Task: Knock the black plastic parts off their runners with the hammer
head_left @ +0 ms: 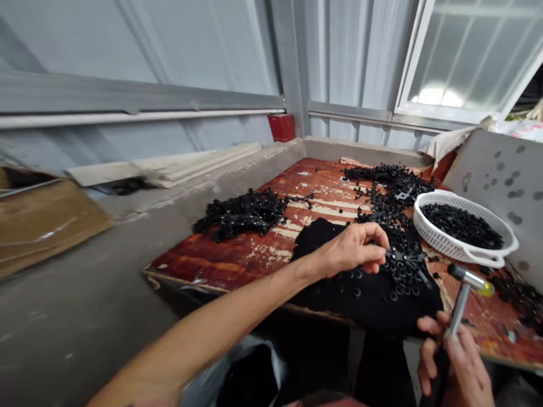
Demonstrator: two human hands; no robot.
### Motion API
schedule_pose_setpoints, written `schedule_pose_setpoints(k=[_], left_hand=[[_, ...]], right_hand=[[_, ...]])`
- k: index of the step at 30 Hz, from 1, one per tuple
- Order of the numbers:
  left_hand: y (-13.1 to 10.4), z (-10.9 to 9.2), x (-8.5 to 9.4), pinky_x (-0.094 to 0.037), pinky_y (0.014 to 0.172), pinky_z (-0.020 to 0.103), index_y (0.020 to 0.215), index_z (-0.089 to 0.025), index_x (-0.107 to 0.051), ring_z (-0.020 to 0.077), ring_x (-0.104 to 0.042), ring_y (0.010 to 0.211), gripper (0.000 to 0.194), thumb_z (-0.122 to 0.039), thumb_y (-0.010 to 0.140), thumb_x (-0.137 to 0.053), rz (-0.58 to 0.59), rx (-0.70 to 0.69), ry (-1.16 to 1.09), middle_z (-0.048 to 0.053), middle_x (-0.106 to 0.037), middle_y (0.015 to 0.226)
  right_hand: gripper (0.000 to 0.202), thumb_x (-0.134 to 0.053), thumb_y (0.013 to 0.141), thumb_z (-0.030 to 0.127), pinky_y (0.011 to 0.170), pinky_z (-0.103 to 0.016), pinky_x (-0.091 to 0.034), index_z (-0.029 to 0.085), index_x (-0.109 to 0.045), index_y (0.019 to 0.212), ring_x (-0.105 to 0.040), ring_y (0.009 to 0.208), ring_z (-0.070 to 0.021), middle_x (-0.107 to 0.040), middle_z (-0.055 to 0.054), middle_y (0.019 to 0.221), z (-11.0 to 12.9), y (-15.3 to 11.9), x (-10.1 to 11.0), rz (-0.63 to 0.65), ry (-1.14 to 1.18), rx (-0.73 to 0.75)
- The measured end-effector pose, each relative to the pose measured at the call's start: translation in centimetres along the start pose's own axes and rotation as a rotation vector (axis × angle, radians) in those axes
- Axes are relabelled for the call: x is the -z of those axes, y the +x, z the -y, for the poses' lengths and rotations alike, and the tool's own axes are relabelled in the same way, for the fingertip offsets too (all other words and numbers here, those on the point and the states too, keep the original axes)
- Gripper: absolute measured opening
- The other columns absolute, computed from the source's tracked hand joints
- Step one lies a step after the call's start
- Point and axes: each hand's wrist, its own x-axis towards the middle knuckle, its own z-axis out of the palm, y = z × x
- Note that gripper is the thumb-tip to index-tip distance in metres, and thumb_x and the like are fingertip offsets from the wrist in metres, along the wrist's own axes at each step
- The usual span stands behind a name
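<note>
My left hand (pixel 360 249) reaches over a black cloth (pixel 335 297), thumb and fingers pinched together. Its fingertips are at the edge of a cluster of small black parts with ring-shaped ends (pixel 403 268); what they grip, if anything, is too small to make out. My right hand (pixel 456 356) is closed around the dark handle of a small two-faced hammer (pixel 466 282). The hammer is held upright by the table's front edge, its metal head bearing one black face and one yellow face.
A white plastic basket (pixel 443 240) of small black pieces stands at the right. Black parts lie in a pile (pixel 246 212) at the left and a heap (pixel 392 178) at the back of the worn red table (pixel 212 254). A grey spotted panel (pixel 500 175) borders the right side.
</note>
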Motion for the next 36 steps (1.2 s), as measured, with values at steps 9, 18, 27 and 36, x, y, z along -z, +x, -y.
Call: schedule_pose_setpoints(k=[9, 18, 27, 36], left_hand=[[-10.5, 3.4, -5.0, -0.045, 0.061, 0.022, 0.092, -0.016, -0.053, 0.0095, -0.058, 0.064, 0.012, -0.023, 0.083, -0.058, -0.030, 0.000, 0.129, -0.001, -0.059, 0.074], [-15.0, 8.8, -6.4, -0.052, 0.058, 0.026, 0.108, -0.017, -0.052, 0.0148, -0.065, 0.062, 0.052, -0.037, 0.069, -0.081, -0.237, 0.053, -0.706, 0.003, -0.068, 0.078], [-15.1, 10.1, -10.0, -0.053, 0.065, 0.028, 0.087, -0.013, -0.063, 0.0155, -0.065, 0.068, 0.037, -0.050, 0.082, -0.066, -0.607, -0.095, -0.887, 0.007, -0.068, 0.077], [-16.5, 10.0, -8.1, -0.053, 0.052, 0.023, 0.098, -0.014, -0.066, 0.0124, -0.062, 0.065, 0.043, -0.051, 0.076, -0.072, -0.562, 0.040, -0.701, 0.003, -0.060, 0.085]], right_hand=[[0.027, -0.071, 0.085, 0.032, 0.032, -0.018, -0.041, 0.027, -0.057, 0.107, -0.049, 0.044, -0.0072, -0.062, 0.002, 0.085, 1.3, -2.4, -1.5, 0.082, -0.057, -0.023], [0.027, -0.073, 0.084, 0.028, 0.035, -0.024, -0.047, 0.026, -0.056, 0.105, -0.055, 0.047, -0.0109, -0.064, 0.001, 0.086, -0.8, -4.1, -1.8, 0.156, -0.192, 0.019], [0.018, -0.069, 0.087, 0.036, 0.048, -0.023, -0.047, 0.022, -0.061, 0.095, -0.056, 0.054, -0.0117, -0.063, -0.001, 0.079, -4.4, -6.3, -2.0, 0.226, -0.462, 0.139], [0.025, -0.065, 0.086, 0.046, 0.050, -0.024, -0.045, 0.023, -0.062, 0.094, -0.053, 0.058, -0.0135, -0.064, -0.002, 0.084, -4.5, -6.9, -2.5, 0.369, -0.550, 0.040]])
